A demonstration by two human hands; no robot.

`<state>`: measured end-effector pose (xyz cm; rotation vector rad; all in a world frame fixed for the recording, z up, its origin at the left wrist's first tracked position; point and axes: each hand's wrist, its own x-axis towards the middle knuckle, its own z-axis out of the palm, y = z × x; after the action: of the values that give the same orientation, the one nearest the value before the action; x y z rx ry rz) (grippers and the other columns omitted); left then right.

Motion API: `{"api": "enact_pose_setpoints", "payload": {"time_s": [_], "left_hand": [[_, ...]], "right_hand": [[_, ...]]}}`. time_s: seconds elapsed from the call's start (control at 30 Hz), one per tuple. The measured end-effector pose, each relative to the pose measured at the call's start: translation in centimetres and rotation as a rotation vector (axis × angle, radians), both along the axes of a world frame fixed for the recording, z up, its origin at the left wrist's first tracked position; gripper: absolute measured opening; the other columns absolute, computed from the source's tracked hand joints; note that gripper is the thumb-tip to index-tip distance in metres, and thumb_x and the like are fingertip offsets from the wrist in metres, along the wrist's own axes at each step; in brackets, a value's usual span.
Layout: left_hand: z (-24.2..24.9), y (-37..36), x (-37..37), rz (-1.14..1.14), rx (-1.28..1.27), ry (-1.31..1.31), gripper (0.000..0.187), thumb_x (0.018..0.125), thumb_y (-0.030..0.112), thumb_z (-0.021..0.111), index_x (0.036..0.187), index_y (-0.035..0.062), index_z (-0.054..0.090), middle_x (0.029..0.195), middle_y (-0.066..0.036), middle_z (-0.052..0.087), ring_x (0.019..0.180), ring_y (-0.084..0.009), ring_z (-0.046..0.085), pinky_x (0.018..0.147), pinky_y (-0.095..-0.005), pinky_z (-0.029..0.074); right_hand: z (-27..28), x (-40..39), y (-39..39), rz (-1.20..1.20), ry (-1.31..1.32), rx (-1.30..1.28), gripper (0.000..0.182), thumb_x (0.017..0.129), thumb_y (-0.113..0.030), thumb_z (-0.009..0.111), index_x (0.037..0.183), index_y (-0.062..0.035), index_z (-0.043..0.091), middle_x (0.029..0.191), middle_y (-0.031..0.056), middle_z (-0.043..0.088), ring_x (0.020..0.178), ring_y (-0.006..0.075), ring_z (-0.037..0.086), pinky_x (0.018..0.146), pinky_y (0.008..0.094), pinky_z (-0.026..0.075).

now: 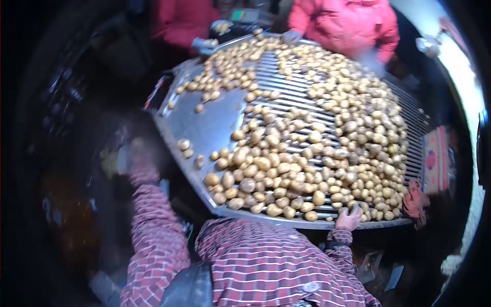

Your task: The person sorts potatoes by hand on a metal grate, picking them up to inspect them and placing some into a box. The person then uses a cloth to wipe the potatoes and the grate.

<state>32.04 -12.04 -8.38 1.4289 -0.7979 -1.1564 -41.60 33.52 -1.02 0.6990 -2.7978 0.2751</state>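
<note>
Many potatoes (368, 133) lie across a metal sorting table (197, 120) with a slatted grate. At the near right edge of the table, my right hand (349, 219) touches the potatoes with its fingers spread; no potato is visibly gripped. My left hand (140, 153) reaches out past the left side of the table, over a dark area. It is blurred, and its fingers cannot be made out. Both of my arms are in checked sleeves.
Across the table stand two people in red jackets (348, 25), with gloved hands (291, 37) at the far edge. A red and white box (434, 161) is at the right, with a reddish glove (415, 201) on the table's near right corner.
</note>
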Motion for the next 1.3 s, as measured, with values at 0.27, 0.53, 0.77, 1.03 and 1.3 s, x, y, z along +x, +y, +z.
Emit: {"api": "enact_pose_setpoints", "payload": {"time_s": [0.27,0.53,0.77,1.03,1.3], "left_hand": [[-4.1,2.4,-14.8,0.022,-0.190,-0.284,0.032,0.090,0.012,0.064,0.120,0.0038,0.060,0.100,-0.007,0.062,0.087,-0.0187,0.060,0.082,-0.0374,0.052],[6.2,7.5,-45.8,-0.636,-0.443,-0.912,0.062,0.081,0.028,0.073,0.136,0.0133,0.051,0.136,-0.019,0.050,0.126,-0.0402,0.046,0.109,-0.0468,0.036],[7.9,11.3,-55.0,-0.807,-0.376,-1.415,0.068,0.077,0.041,0.074,0.137,0.0191,0.051,0.147,-0.009,0.039,0.140,-0.0348,0.030,0.114,-0.0531,0.027],[8.3,11.3,-55.3,-0.775,-0.389,-1.383,0.065,0.073,0.034,0.076,0.132,0.0162,0.056,0.144,-0.007,0.043,0.138,-0.0341,0.034,0.110,-0.0524,0.033],[8.2,11.5,-55.8,-0.739,-0.391,-1.375,0.056,0.077,0.031,0.075,0.126,0.0116,0.059,0.142,-0.011,0.046,0.135,-0.0355,0.037,0.111,-0.0530,0.032]], "right_hand": [[1.8,1.0,-0.5,-0.060,-0.125,-0.019,0.053,0.077,-0.031,0.069,0.124,-0.0079,0.060,0.131,0.0150,0.056,0.125,0.0340,0.048,0.106,0.0477,0.037],[1.4,-0.1,1.0,0.110,-0.049,-0.009,0.044,0.077,-0.032,0.067,0.113,-0.0086,0.063,0.118,0.0139,0.060,0.113,0.0355,0.053,0.098,0.0492,0.040],[4.7,-7.1,-0.6,0.149,-0.117,-0.172,0.026,0.081,-0.029,0.068,0.101,-0.0108,0.068,0.093,0.0113,0.067,0.093,0.0330,0.062,0.082,0.0454,0.049],[10.5,-14.5,-21.5,0.646,-0.237,-0.215,0.034,0.086,-0.027,0.066,0.116,-0.0108,0.063,0.117,0.0114,0.064,0.111,0.0284,0.059,0.097,0.0393,0.047],[2.1,-14.6,-34.3,0.519,-0.494,-0.074,0.043,0.082,-0.022,0.065,0.124,-0.0153,0.057,0.124,0.0165,0.053,0.117,0.0362,0.053,0.095,0.0460,0.047]]}}
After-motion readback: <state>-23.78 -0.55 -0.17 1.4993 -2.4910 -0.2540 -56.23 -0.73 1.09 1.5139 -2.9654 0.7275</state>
